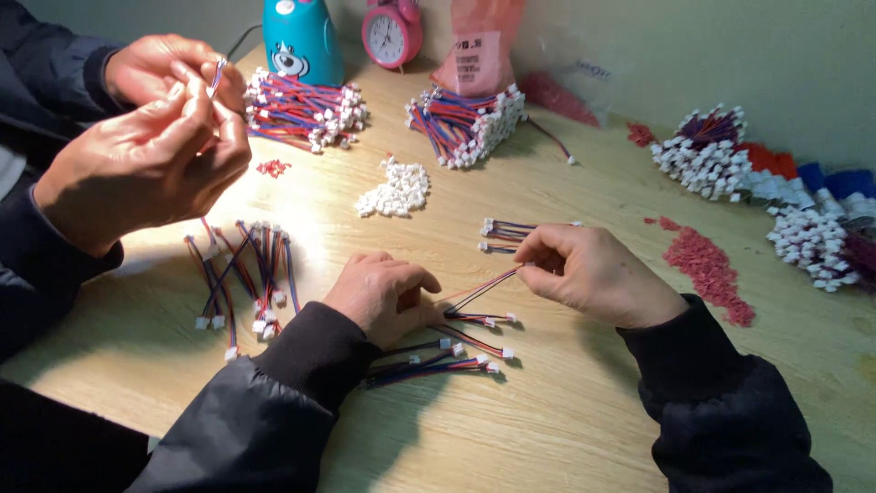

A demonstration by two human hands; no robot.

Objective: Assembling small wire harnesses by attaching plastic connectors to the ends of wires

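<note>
wire lead: a thin red, blue and black lead, being held stretched in a slant between the person's two hands, low end at the left hand, high end pinched by the fingertips of the right hand, hanging just above the wooden table.

finished leads: a loose bunch of the same red and blue leads, each ending in a small white plug, lying flat on the table just in front of the left hand, plugs pointing right.

short leads: a few more lying side by side just beyond the right hand, white plugs facing left.
</note>
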